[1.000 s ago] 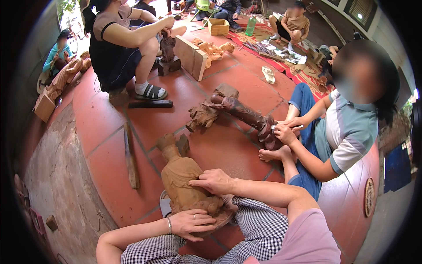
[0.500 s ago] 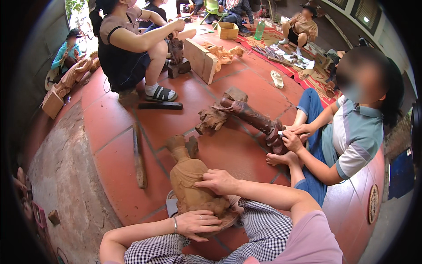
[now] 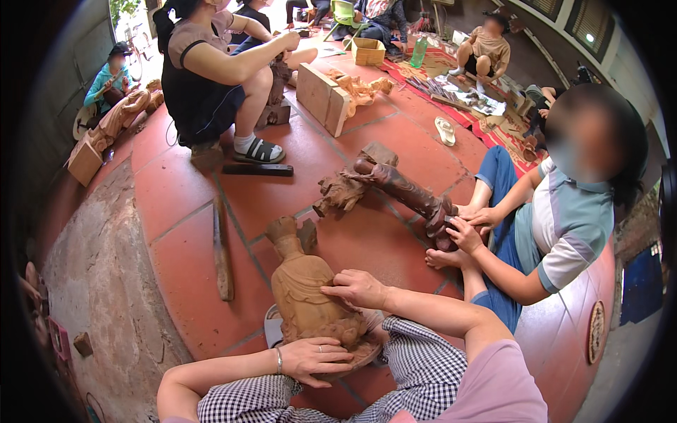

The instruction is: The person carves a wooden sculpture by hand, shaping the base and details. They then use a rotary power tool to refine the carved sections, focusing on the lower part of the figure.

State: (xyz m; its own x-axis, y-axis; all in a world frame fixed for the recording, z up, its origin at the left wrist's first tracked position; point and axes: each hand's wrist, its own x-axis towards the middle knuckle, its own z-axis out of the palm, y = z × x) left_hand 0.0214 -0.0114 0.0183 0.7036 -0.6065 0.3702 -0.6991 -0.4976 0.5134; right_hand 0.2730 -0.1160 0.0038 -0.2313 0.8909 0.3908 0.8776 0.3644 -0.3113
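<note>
A carved light-brown wooden statue of a robed figure (image 3: 300,278) lies tilted away from me, its knobbly base near my lap. My left hand (image 3: 317,359) rests across this base with fingers stretched out. It wears a ring and a bracelet. Against the right side of the statue's back presses my right hand (image 3: 358,289), its fingers drawn together. Whatever small thing they may hold is hidden.
Beyond the statue lies a dark carved wooden figure (image 3: 402,189), worked on by a person sitting at the right. A long wooden-handled tool (image 3: 223,254) lies left on the red tiles. A dark bar (image 3: 258,170) lies near another seated person's sandal (image 3: 259,150).
My right hand has shifted slightly to the right along the statue's back. My left hand stays on the base. The person at the right has moved their hands a little over the dark figure.
</note>
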